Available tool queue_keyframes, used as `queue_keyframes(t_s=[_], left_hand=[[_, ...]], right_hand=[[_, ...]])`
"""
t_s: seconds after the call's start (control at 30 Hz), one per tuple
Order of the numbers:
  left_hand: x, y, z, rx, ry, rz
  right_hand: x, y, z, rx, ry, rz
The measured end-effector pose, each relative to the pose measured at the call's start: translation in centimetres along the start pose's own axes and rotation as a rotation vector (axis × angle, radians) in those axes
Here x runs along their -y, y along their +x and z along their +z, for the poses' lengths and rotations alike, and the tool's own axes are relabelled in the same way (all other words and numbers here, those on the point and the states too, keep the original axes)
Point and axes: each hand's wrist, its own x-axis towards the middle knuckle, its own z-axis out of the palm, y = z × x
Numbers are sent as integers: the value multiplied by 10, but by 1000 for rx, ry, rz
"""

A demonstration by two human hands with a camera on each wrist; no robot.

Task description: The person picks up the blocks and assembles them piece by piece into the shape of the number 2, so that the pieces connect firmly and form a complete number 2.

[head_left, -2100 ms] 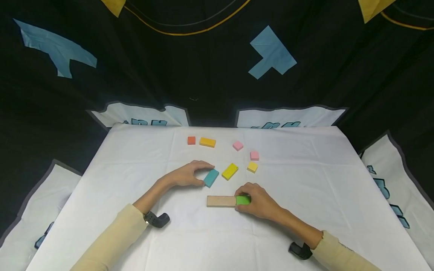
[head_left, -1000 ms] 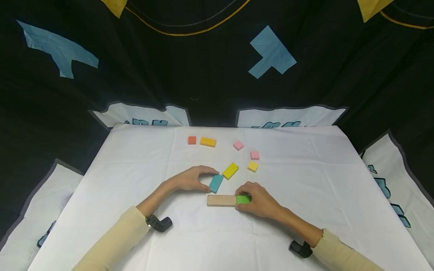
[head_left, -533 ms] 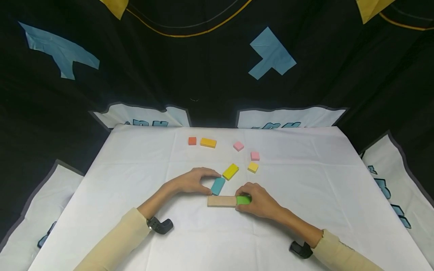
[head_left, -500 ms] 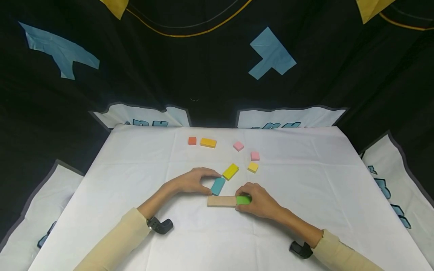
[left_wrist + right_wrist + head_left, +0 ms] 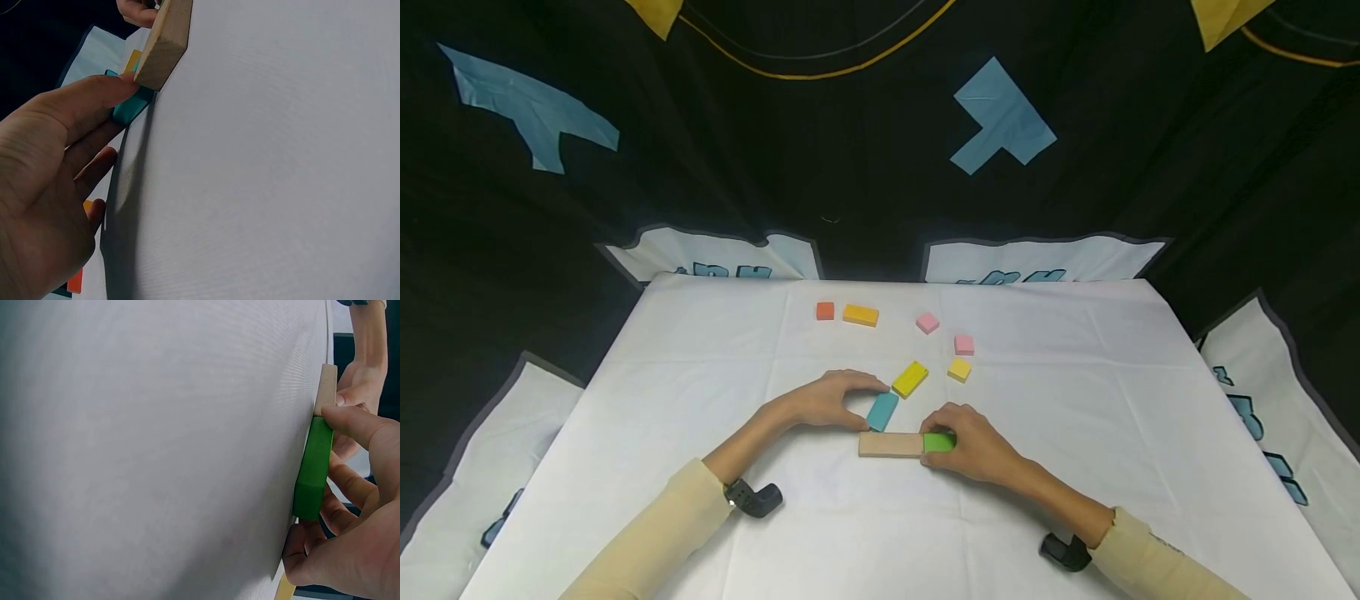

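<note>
A teal block [image 5: 882, 412] lies slanted, pinched by my left hand [image 5: 823, 400] between thumb and fingertips at its two ends. Its near end comes right up to the back edge of a plain wooden block [image 5: 891, 445]. In the left wrist view, my thumb overlaps the teal block [image 5: 132, 107] at the wooden block's corner. My right hand [image 5: 973, 446] grips a green block [image 5: 938, 442], set end to end with the wooden one. The right wrist view shows the thumb where the green block [image 5: 312, 469] meets the wood; the other fingers curl behind it.
Just beyond the teal block lies a yellow block [image 5: 910, 380]. Farther back on the white-covered table [image 5: 1060, 400] are a small yellow block [image 5: 958, 370], two pink ones [image 5: 964, 345], an orange-yellow block [image 5: 860, 315] and a red one [image 5: 825, 311]. A dark curtain hangs behind.
My left hand has brought the teal block right and nearer, up to the wooden block's back edge. In the last half second it has held still. My right hand keeps its grip unmoved.
</note>
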Motion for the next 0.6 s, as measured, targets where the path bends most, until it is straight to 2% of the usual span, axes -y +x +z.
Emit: queue_keyframes(t_s=[0.3, 0.43, 0.6], left_hand=[[-1, -1, 0, 13, -3, -1], [-2, -2, 0, 19, -20, 26], [-4, -3, -1, 19, -35, 29]], right_hand=[[0, 0, 0, 1, 6, -3], [1, 0, -1, 2, 7, -4], [1, 0, -1, 2, 4, 3]])
